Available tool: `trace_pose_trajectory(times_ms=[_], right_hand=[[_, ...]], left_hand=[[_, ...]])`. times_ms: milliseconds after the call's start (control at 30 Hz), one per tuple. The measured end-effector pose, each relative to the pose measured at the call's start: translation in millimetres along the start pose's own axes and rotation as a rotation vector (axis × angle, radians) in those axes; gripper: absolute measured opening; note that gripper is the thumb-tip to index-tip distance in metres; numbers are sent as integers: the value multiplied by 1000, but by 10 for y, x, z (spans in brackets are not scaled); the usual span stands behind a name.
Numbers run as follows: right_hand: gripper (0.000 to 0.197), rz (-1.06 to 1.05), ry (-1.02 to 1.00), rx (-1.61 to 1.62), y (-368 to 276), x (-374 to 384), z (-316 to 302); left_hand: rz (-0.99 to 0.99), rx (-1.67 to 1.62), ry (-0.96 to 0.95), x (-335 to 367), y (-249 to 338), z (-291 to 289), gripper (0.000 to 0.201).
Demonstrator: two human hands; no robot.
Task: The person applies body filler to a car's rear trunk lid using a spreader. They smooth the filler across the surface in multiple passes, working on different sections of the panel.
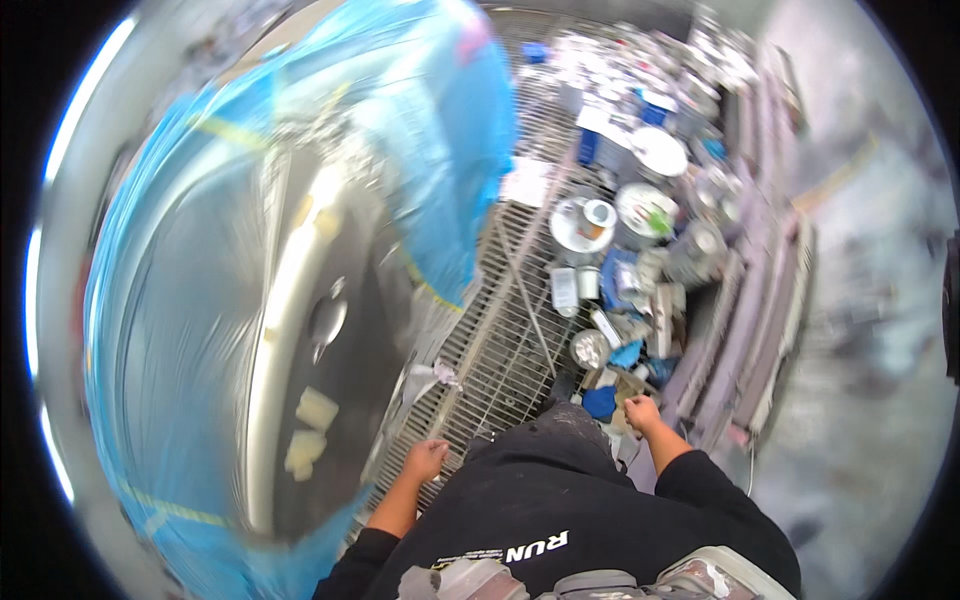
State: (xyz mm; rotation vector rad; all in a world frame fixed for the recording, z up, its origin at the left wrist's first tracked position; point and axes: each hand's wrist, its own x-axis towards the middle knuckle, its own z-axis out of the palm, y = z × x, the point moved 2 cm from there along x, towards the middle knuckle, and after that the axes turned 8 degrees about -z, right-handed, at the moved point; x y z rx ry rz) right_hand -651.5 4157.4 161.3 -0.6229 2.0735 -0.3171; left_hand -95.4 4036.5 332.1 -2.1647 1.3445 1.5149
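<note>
My left hand (428, 460) is low over the metal floor grating, beside the masked car body, its fingers curled in and nothing visible in them. Loosely fisted, my right hand (642, 413) hangs near the cluttered containers, also with nothing showing in its grip. Left of me stands a car panel (370, 400) in dull dark grey with a door handle (328, 322). Two pale yellowish patches (317, 410) sit on its surface. Blue translucent masking film (430, 130) wraps the car around this bare area. Neither hand touches the panel.
Floor grating (490, 345) runs between the car and a row of clutter. Cans, tubs and cups, among them a round white-topped container (658, 152) and a blue crumpled item (599, 402), crowd the right side. Long purplish padded rails (765, 250) line the stained wall (850, 330).
</note>
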Motion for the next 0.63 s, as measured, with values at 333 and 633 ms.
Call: trace_pose_trajectory(times_ms=[333,633], right_hand=[[35,-199,-318,-123,-1181,471,-172],[42,-1012,-237,-427,-2326,427,732]], left_hand=[[-294,-334,126,-522,-1506,829,43],[-279,-478,51,-474,-2779,1143,47]])
